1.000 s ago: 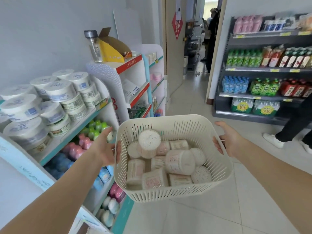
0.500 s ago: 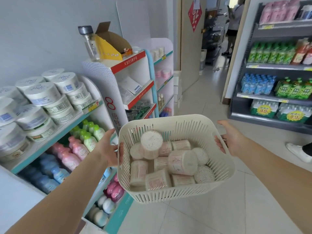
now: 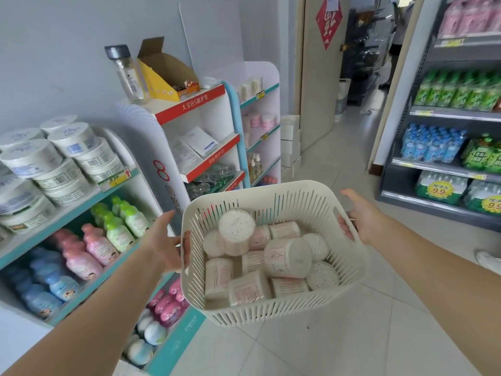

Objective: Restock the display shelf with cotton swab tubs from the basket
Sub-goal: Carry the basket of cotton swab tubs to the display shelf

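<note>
I carry a cream slotted basket (image 3: 292, 199) in front of me at waist height. My left hand (image 3: 165, 242) grips its left rim and my right hand (image 3: 360, 221) grips the handle slot on its right side. Several clear cotton swab tubs (image 3: 287, 257) lie jumbled inside, one standing upright (image 3: 236, 232). Ahead on the left stands a narrow white display shelf with teal edges (image 3: 267, 89); two or three small swab tubs (image 3: 252, 86) sit on its top level.
Left of me a teal-edged shelf (image 3: 67, 213) holds white tubs and coloured bottles. A red-trimmed stand (image 3: 195, 101) carries a bottle and a yellow box. A dark drinks rack (image 3: 433, 169) lines the right. Tiled floor (image 3: 339, 164) runs between toward a doorway.
The view has advanced along the aisle and turned left; the teal-edged shelf and red-trimmed stand look nearer. Both hands keep the same hold on the basket.
</note>
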